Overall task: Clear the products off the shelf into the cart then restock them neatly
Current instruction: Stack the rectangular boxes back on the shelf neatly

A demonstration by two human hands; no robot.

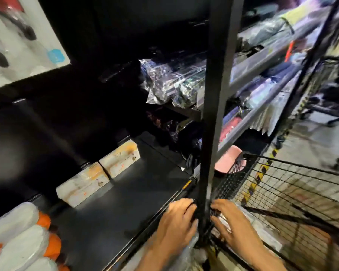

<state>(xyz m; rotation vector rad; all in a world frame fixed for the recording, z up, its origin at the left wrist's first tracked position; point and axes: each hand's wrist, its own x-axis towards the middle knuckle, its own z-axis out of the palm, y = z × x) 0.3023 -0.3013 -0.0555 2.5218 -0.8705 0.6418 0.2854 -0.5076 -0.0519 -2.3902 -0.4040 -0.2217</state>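
Observation:
My left hand (175,222) and my right hand (234,228) are close together at the bottom, on either side of a black upright post (213,114). Their fingers curl round a clear-wrapped pack (223,219), blurred and mostly hidden by the post and my hands. It is held above the near corner of the wire cart (294,192). On the black shelf (137,202) two white boxes (82,182) (120,160) lie end to end. White and orange packs (22,237) are stacked at the shelf's left end.
Bagged goods (172,81) fill the shelves behind and right of the post. A pink item (228,161) lies low by the cart's far corner. Yellow-black tape (260,173) marks the floor. A white poster (18,36) hangs at top left.

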